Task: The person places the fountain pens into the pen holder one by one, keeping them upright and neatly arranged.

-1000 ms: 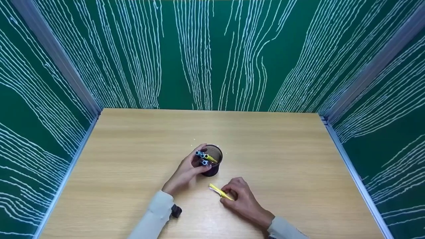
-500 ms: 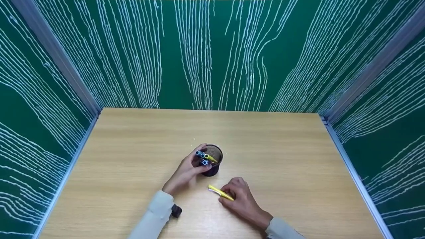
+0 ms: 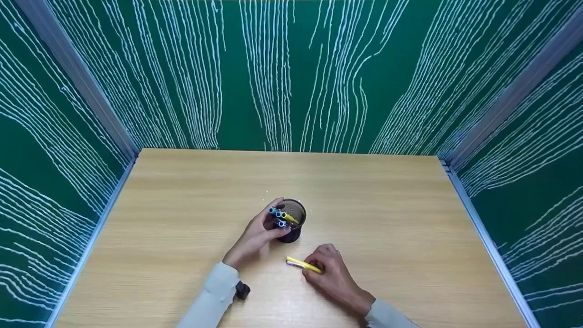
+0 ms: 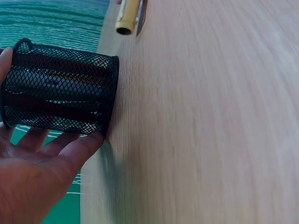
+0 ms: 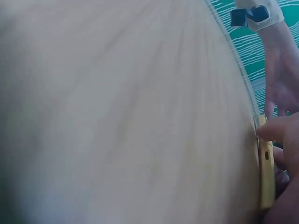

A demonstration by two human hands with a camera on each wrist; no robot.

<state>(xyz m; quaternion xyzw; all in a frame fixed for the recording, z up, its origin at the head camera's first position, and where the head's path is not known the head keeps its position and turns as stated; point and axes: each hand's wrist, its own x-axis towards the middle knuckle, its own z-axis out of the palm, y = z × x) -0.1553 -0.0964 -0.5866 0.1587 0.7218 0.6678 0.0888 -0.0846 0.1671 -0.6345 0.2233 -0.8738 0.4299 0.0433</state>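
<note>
A black mesh pen holder (image 3: 290, 235) stands upright on the wooden table, and my left hand (image 3: 252, 238) holds it round its left side. Inside it, leaning toward that hand, are several blue-ended pens (image 3: 281, 223) and one yellow pen (image 3: 290, 218). The left wrist view shows the mesh wall of the holder (image 4: 60, 88) with dark and yellow shapes behind it. My right hand (image 3: 331, 274) pinches a second yellow pen (image 3: 295, 261) with a clip, to the right and nearer the body. In the right wrist view the thumb presses on this pen's yellow barrel (image 5: 267, 182).
The table (image 3: 205, 182) is light wood, with tiny white specks (image 3: 267, 192) behind the holder. Green walls with white wavy lines (image 3: 268, 77) enclose its back and sides. A small black device (image 3: 242, 290) sits at the left cuff.
The pinched yellow pen has turned slightly, its far end dropping a little toward the body. The left hand and the pen holder have stayed in place.
</note>
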